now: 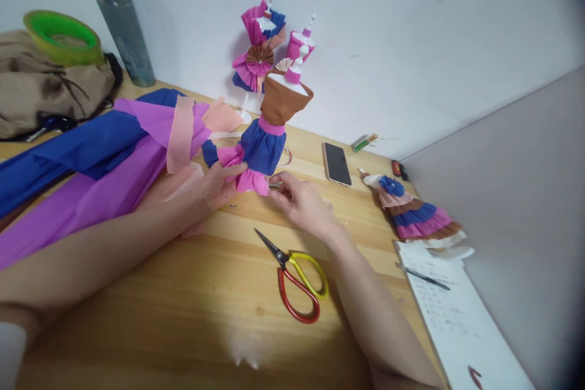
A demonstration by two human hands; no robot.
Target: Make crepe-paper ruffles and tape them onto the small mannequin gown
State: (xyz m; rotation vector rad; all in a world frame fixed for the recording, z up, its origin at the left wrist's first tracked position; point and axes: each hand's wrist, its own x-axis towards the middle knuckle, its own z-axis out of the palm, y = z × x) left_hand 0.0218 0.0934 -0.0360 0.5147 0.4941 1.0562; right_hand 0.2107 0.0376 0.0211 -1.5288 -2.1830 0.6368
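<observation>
Left hand: some fingers hidden at the hem of the dress. Right hand: small grey item at the fingertips, too small to identify. Beyond both hands: pink bodice, lower part hidden behind the dress. Left of the left hand: blue cloth, purple cloth, bag, all cut off by the picture's edge. Right of the right hand: paper, cut off below, handwriting unreadable.

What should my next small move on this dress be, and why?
I'd probably smooth the pink frill below the blue skirt with the right hand, keeping the left hand as the steadying grip. The frill looks bunched; the right fingertips are at its right edge, and the left thumb is at its other side. The scissors lie apart from both hands.
</observation>
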